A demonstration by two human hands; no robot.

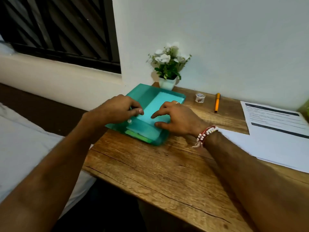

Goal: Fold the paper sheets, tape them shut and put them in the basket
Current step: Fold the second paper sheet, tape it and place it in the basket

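A teal plastic basket [142,91] sits at the far left of the wooden table. Inside it lies a folded white paper [160,104], with another folded piece [143,129] lower in the basket. My left hand [117,109] is over the basket's left side, its curled fingers and thumb pinching the paper's left edge. My right hand [175,118] rests on the paper from the right with fingers spread, index and thumb touching it. A small tape roll [200,97] stands behind the basket to the right. Printed paper sheets [275,131] lie flat at the table's right.
An orange pen [217,102] lies beside the tape roll. A white pot of flowers [168,82] stands against the wall behind the basket. A bed with a white sheet [20,144] lies left of the table [158,173]. A dark window fills the upper left.
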